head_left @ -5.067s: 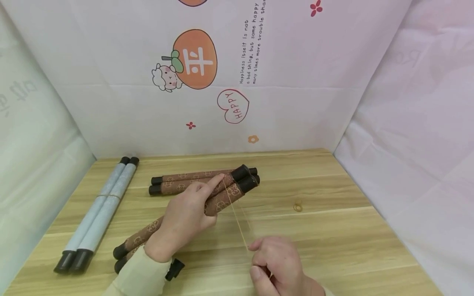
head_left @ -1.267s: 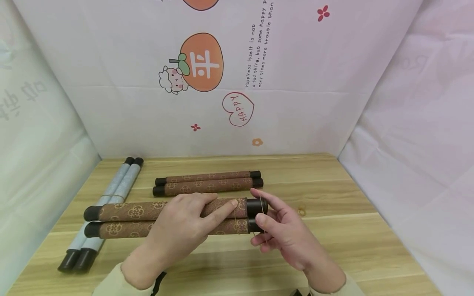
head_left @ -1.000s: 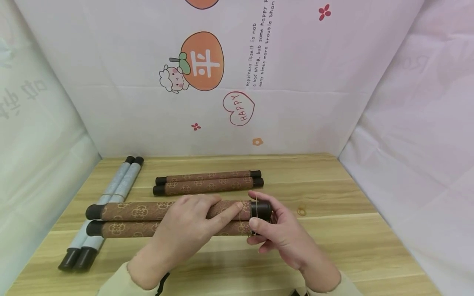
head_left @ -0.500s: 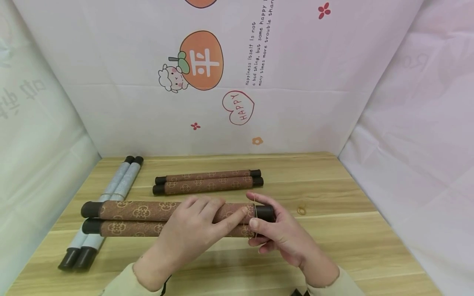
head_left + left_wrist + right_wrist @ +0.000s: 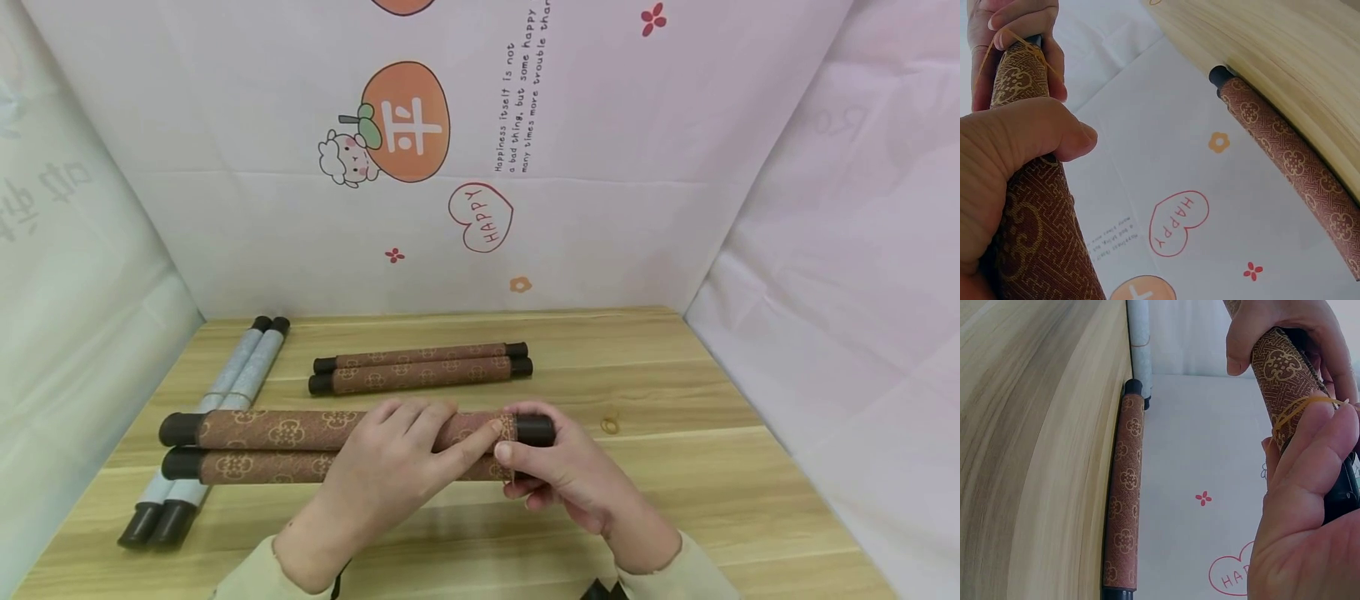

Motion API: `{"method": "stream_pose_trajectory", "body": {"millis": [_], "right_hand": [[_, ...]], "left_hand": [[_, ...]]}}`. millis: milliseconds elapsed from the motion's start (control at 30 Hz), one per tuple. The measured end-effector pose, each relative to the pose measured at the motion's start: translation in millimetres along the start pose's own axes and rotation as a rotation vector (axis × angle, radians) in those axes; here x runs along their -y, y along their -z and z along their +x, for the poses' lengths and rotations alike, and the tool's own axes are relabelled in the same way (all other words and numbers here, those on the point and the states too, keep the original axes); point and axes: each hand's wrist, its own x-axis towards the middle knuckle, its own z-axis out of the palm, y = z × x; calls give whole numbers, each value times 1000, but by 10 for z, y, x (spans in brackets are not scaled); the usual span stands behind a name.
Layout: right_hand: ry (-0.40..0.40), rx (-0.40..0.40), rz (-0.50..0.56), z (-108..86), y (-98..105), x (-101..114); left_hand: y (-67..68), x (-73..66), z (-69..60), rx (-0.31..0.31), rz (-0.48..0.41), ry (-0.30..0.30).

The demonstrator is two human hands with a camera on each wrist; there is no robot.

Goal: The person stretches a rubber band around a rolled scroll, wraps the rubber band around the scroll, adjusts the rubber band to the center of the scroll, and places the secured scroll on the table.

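While the left grip [image 5: 401, 454] is clasping two brown scrolls [image 5: 273, 431], the right grip [image 5: 573, 471] is pinching a rubber band [image 5: 1307, 400] against one end.

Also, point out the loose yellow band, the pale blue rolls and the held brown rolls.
Loose yellow band [image 5: 609, 427]: head view, on its coiled middle.
Pale blue rolls [image 5: 257, 367]: head view, on one roll's wrapping.
Held brown rolls [image 5: 288, 430]: head view, on the farther roll's wrapping.

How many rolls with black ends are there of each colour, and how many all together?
Brown rolls: 4 (2 held between the left hand and right hand, 2 lying behind them on the table)
Pale blue rolls: 2
Total: 6 rolls
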Motion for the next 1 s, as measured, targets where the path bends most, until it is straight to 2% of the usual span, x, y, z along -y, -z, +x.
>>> {"method": "stream_pose_trajectory", "body": {"millis": [133, 267, 533, 767, 1000], "right_hand": [[12, 9, -35, 0, -15, 0], [22, 6, -62, -8, -36, -8], [79, -37, -56, -16, -80, -73], [111, -59, -37, -26, -97, -115], [102, -38, -41, -28, -99, -119]], "left_hand": [[-11, -12, -31, 25, -14, 17], [-24, -25, -73, 74, -27, 40], [-51, -28, -171, 236, -127, 110], [-84, -23, -207, 249, -147, 119], [-91, -17, -216, 249, -171, 130]]}}
